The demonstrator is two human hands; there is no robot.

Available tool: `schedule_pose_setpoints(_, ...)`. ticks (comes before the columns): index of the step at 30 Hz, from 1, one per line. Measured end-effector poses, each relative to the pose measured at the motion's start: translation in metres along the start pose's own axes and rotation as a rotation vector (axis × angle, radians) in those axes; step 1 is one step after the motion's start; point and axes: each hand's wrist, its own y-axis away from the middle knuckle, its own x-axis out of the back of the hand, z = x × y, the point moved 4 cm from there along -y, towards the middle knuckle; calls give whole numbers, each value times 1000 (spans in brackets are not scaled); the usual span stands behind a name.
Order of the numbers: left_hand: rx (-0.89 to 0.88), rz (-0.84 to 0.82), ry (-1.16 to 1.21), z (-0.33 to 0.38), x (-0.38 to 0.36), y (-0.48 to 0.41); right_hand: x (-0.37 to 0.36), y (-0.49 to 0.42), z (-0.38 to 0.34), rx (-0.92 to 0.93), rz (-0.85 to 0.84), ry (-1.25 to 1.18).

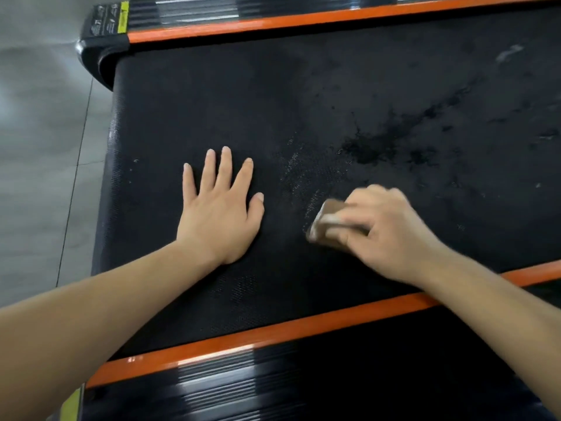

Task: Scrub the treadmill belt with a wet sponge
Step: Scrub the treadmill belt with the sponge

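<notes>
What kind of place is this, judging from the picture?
Probably a gym or home workout room: a black treadmill belt with orange side strips, ribbed foot rails, and a smooth grey tiled floor.

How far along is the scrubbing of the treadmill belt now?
Partly done, it seems. A wet sheen lies beside the sponge, which the right hand grips on the belt; the left hand rests flat. Dark splotches and a pale smear farther right look unscrubbed.

Floor [36, 183]: we record grey, smooth, faintly glossy tiling, split by a thin dark joint [77, 165]; we see soft diffuse light mirrored at upper left.
</notes>
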Motion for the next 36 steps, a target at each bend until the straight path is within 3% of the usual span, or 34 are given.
schedule_pose_setpoints(3, -2, 13, -3, 1, -1, 1, 2, 12, -2, -21, 34, -19)
schedule_pose_setpoints(7, 9, 10, -9, 1, 1, 2, -3, 43, -23, 82, -237, -162)
schedule_pose_setpoints(12, 26, -18, -2, 3, 2, 2, 26, 27, 26, -107, -17, -55)
schedule_pose_setpoints(17, 27, 9, -17, 3, 1, 4, 12, 56, 2, 52, -293, -224)
schedule_pose_setpoints(22, 45, -1, -2, 4, 0, 4, 24, 9, 38, -120, -6, -85)
schedule_pose_setpoints(27, 36, -23, -2, 7, 3, 5, 7, 33, 12, 77, -134, -193)
schedule_pose_setpoints(29, -24, -63, -9, 8, 5, 6, 12, 12, 23, 53, -107, -156)
schedule_pose_setpoints(33, -46, -99, -13, 8, 6, 6, 13, -27, 43, -183, 101, -44)
schedule_pose_setpoints(36, 1, -131, 6, 17, 4, 7, -4, -5, 19, -59, 68, -107)
